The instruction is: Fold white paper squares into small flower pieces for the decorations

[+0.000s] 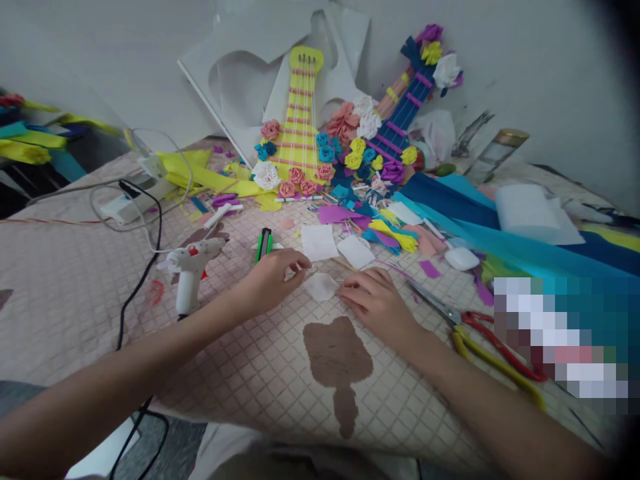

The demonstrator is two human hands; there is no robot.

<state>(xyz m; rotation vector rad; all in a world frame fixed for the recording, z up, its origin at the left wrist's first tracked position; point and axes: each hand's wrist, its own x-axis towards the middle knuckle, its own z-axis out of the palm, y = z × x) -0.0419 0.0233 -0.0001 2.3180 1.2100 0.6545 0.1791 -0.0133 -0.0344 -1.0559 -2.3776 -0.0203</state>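
Observation:
A small rounded piece of white crepe paper (321,287) is between my hands, low over the table. My left hand (277,283) is at its upper left edge, thumb and forefinger brought together in a pinch. On the other side, my right hand (377,303) pinches the paper's right edge with bent fingers. Just beyond lie a white square of paper (319,242) and a second white piece (356,252). A green and black box cutter (265,245) rests behind my left hand. Scissors (453,315) with red and yellow handles lie right of my right hand.
A white hot glue gun (190,277) stands left, its black cord (159,227) running under my left forearm. At the back lean a yellow paper guitar (299,133) and a blue one (400,123), both with paper flowers. Blue crepe paper (450,200) and coloured scraps spread to the right.

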